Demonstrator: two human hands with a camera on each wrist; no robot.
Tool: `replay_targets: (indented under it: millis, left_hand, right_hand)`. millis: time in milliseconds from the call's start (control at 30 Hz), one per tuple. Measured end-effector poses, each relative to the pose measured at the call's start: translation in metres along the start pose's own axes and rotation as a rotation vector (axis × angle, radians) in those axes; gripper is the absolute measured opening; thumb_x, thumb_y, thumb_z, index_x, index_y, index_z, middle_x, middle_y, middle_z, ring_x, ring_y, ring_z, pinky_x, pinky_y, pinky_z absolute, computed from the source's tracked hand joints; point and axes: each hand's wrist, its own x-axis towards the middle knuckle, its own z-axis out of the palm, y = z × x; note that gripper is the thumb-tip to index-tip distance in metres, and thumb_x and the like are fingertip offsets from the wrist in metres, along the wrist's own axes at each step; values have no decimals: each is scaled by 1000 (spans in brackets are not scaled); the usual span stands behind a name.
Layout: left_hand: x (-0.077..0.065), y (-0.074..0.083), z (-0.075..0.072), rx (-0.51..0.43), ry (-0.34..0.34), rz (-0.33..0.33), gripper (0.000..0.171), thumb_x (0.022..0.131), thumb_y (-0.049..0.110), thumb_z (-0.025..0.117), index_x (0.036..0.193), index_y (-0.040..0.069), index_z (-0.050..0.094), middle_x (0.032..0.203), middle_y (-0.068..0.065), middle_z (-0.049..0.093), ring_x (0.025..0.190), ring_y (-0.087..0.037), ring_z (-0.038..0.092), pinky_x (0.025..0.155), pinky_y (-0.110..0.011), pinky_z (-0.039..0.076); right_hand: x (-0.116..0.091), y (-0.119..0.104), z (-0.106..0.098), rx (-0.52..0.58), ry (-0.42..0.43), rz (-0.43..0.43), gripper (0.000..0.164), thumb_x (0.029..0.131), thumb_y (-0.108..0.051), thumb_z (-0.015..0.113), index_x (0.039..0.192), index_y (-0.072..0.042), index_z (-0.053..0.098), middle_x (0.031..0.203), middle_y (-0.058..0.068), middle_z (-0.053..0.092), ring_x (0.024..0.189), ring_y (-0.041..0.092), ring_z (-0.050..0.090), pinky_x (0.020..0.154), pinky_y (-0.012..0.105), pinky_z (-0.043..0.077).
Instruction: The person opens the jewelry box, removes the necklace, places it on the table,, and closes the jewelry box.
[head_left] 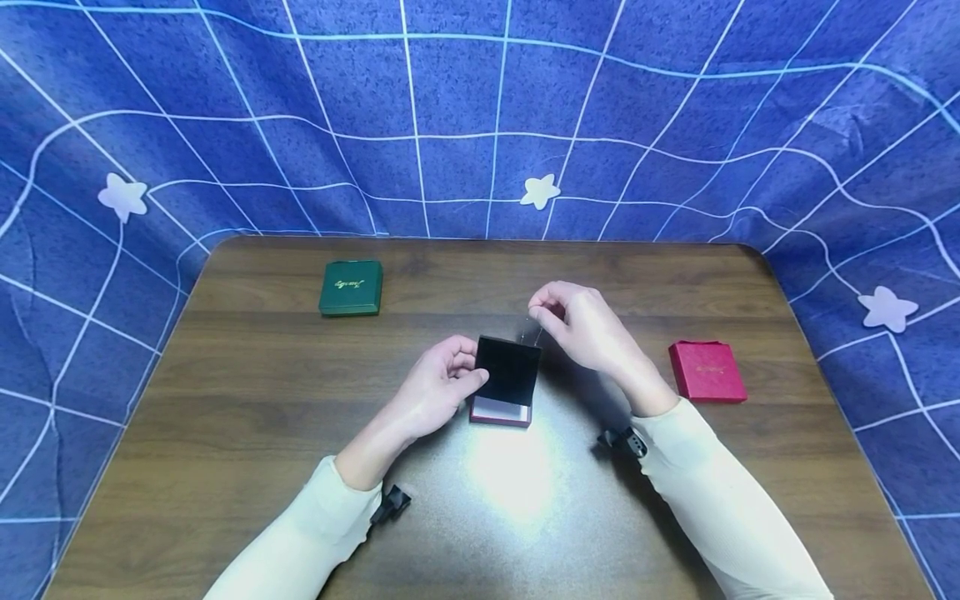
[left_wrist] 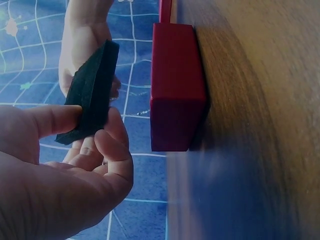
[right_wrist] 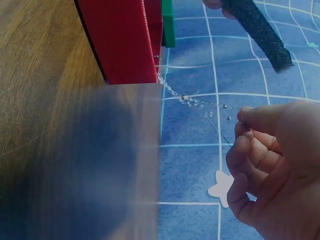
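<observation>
My left hand (head_left: 435, 387) pinches a thin black square pad (head_left: 510, 371) between thumb and fingers. The pad is tilted above a small red box (head_left: 501, 415), whose pale inside shows below it. In the left wrist view the pad (left_wrist: 92, 95) is clear of the box (left_wrist: 177, 75). Slightly beyond the box, my right hand (head_left: 581, 325) pinches the end of a fine silvery chain (right_wrist: 187, 99) between thumb and index finger. The chain slopes from those fingertips down to the red box's edge (right_wrist: 154, 45); its other end is hidden.
A green square box (head_left: 351, 288) with gold lettering sits at the back left of the wooden table (head_left: 247, 400). To the right lies a red square box or lid (head_left: 707, 372). A blue gridded cloth (head_left: 450, 100) hangs behind the table.
</observation>
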Motion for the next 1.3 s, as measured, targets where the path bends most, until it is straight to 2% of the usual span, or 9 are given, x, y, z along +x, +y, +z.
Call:
replay_targets:
  millis: [300,633,900,1100,1300]
  left_hand:
    - [0,-1,0,-24,2,-31,20,100,2,67,119,0,63,106,-10,76,89,-20,68,75,-31,53]
    - [2,-2,2,-45,8,-57,22,99,3,68,119,-3,61,102,-11,71,88,-19,67,82,-35,55]
    - [2,-2,2,-32,15,-71,21,97,3,68,116,-2,60,99,-8,67,86,-17,64,78,-30,51]
    - [2,-2,2,-44,14,-69,18,97,1,68,113,-1,60,97,-7,66,82,-17,63,72,-27,50]
    - [1,-2,2,-52,13,-70,17,97,1,67,112,-1,60,95,-6,65,81,-22,62,68,-25,48]
  right_hand:
    - [1,-4,-6,-48,-3,-89,6,104,-13,70,103,-9,74,95,1,70,83,16,63,78,36,53]
    - [-1,-25,-29,-153,7,-238,6,104,-15,70,105,-10,73,95,-2,67,79,14,58,72,33,50]
    - [-2,-42,-47,-184,21,-284,6,104,-14,70,105,-9,73,93,-2,67,74,12,56,67,32,49]
    - [-1,-50,-63,-206,37,-319,6,104,-12,70,106,-8,74,94,-1,69,77,12,59,71,34,51]
    - [0,-57,-79,-236,70,-346,5,103,-10,71,104,-8,74,89,-2,65,72,13,54,66,32,45]
